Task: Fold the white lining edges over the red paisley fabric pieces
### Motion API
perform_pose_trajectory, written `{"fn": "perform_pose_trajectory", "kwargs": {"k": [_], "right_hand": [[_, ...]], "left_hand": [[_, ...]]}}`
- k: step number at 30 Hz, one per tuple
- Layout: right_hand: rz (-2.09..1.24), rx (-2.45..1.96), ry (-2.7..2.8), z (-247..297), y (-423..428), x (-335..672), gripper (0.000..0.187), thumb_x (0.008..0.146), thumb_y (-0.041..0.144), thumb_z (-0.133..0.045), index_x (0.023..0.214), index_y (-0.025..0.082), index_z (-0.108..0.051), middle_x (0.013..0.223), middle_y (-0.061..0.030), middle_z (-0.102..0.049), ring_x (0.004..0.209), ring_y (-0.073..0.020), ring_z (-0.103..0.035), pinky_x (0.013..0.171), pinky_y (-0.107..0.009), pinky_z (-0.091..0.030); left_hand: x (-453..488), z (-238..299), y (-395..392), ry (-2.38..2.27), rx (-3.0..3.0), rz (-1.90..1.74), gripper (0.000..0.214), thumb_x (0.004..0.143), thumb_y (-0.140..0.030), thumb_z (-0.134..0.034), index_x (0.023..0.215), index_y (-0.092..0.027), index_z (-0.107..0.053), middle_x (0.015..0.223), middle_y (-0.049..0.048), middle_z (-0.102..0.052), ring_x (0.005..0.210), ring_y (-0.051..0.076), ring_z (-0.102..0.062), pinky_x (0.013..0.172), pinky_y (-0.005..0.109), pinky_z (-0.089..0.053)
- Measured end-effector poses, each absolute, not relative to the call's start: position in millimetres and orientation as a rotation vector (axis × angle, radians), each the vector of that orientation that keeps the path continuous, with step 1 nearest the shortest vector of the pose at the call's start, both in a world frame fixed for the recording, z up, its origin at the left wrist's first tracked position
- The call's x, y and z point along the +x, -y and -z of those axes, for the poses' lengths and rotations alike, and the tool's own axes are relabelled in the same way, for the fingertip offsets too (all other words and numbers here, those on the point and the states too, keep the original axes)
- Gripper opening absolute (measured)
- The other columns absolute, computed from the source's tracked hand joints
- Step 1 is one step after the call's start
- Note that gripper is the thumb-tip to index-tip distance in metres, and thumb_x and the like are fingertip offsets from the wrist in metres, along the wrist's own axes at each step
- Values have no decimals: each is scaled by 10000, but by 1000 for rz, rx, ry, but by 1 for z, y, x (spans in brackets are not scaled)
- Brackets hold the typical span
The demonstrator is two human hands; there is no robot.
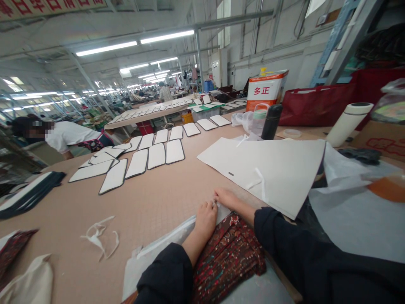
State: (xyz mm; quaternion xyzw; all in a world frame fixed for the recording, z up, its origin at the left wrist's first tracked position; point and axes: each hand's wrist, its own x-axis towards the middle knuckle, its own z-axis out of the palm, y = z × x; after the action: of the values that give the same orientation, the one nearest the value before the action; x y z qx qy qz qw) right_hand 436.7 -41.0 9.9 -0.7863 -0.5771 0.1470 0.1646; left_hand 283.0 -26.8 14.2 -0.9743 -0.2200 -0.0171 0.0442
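Note:
My left hand [205, 218] and my right hand [225, 196] meet at the near edge of the brown table [152, 202], fingers curled and pinched together on the edge of a clear plastic bag [148, 253]. Under my wrists lies a stack of dark red patterned fabric [228, 257], partly inside that bag. Both sleeves are dark. What my fingertips pinch is too small to make out beyond the bag's edge.
Several white panels with dark edges [139, 162] lie in rows across the table. A large white sheet [268, 169] lies to the right, with a black flask [271, 121], a white roll [348, 123] and a red bag [316, 103] behind. White strings [99, 236] lie left. A person in white [66, 135] bends at far left.

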Motion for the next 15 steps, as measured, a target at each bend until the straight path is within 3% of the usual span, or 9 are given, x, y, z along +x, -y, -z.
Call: {"fn": "perform_pose_trajectory", "kwargs": {"k": [4, 10, 15], "right_hand": [[-389, -2074, 1657, -5, 52, 430, 140, 823, 146, -457, 870, 163, -588, 908, -46, -629, 849, -142, -540, 747, -225, -368], [-367, -1945, 1849, -5, 70, 423, 241, 832, 106, -406, 911, 148, -630, 970, -75, -623, 948, -170, -526, 845, -245, -364], [-301, -1942, 2025, -16, 77, 417, 267, 840, 109, -388, 919, 173, -635, 959, -75, -613, 937, -187, -522, 836, -268, -364]], "left_hand": [[282, -10, 23, 763, -3019, 143, 285, 887, -163, -326, 1094, -165, -523, 1006, 93, -541, 939, 212, -486, 807, 338, -396], [276, -11, 13, 1263, -3192, 284, 194, 847, -225, -456, 960, -171, -605, 957, 56, -559, 929, 166, -510, 825, 264, -393], [267, -13, 13, 1007, -3166, 187, 236, 883, -207, -385, 919, -164, -614, 927, 63, -558, 916, 181, -497, 807, 289, -395]]}}
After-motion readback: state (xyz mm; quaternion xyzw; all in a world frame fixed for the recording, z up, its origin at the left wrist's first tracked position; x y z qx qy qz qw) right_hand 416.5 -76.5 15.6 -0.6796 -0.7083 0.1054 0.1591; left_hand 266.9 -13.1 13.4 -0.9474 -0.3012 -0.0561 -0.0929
